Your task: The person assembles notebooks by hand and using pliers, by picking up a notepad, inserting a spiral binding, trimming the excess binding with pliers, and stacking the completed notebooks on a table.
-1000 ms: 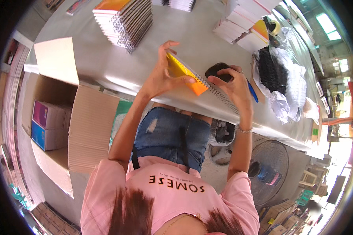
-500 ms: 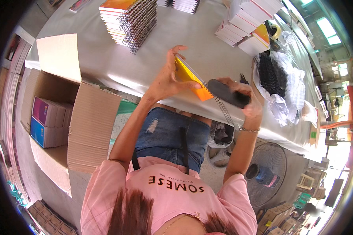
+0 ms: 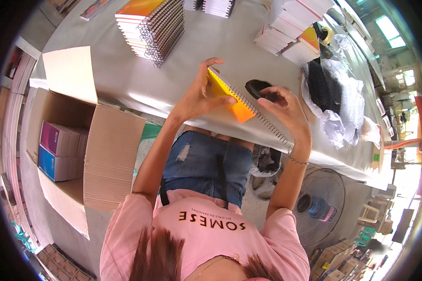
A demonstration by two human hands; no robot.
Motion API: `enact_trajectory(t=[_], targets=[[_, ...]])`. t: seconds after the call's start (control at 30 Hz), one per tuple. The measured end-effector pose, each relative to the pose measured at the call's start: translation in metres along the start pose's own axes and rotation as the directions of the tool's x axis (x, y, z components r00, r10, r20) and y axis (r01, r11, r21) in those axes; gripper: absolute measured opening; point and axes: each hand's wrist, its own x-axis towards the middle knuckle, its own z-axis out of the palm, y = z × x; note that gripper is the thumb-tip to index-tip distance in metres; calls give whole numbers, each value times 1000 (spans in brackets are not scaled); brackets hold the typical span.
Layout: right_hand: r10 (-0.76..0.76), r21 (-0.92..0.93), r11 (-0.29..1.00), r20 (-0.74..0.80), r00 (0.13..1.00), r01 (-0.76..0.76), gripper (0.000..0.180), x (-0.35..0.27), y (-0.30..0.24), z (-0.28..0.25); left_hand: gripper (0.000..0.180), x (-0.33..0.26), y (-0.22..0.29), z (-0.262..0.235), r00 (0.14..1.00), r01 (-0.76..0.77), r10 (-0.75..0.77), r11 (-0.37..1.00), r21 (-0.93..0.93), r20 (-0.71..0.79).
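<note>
A small yellow-orange notebook (image 3: 239,107) is tilted in my left hand (image 3: 197,96), pinched between the thumb and fingers. A dark metal spiral coil (image 3: 272,127) runs along the notebook's edge, and its loose end sticks out past the lower corner toward my right wrist. My right hand (image 3: 293,112) hovers by that corner, its thumb and fingers apart. Just beyond its fingertips lies a black rounded object (image 3: 255,87); its kind is unclear and the fingers partly hide it. I cannot tell whether they still touch it.
At the far left of the grey table (image 3: 211,42) stands a stack of spiral notebooks (image 3: 162,33). Unbound book stacks (image 3: 290,23) and a plastic bag with black coils (image 3: 330,93) lie right. An open carton (image 3: 112,159) holds books at left; a fan (image 3: 319,206) stands below right.
My right hand has loosened from the black object, which now sits farther from the palm. More of the coil's loose end shows. My left hand still holds the notebook in nearly the same place.
</note>
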Motion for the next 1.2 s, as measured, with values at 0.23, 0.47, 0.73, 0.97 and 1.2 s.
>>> enact_trajectory(t=[0.23, 0.47, 0.73, 0.97, 1.2], targets=[[23, 10, 1000, 59, 998, -24, 40, -1, -6, 9, 72, 1, -2, -4, 998, -19, 25, 995, -98, 57], [-17, 134, 991, 152, 988, -4, 42, -3, -2, 4, 54, 2, -8, -10, 996, -27, 35, 994, -106, 79], [-149, 29, 989, 84, 985, 147, 35, -2, 3, 14, 44, -1, -12, -9, 994, 7, 18, 973, -230, 104], [27, 286, 955, 190, 981, -81, 36, 5, 12, 14, 43, -2, -12, -10, 993, 48, -16, 959, -281, 115], [-67, 342, 940, 178, 982, 2, 42, 5, 1, 20, 41, -2, -6, -12, 991, 42, -12, 971, -234, 130]])
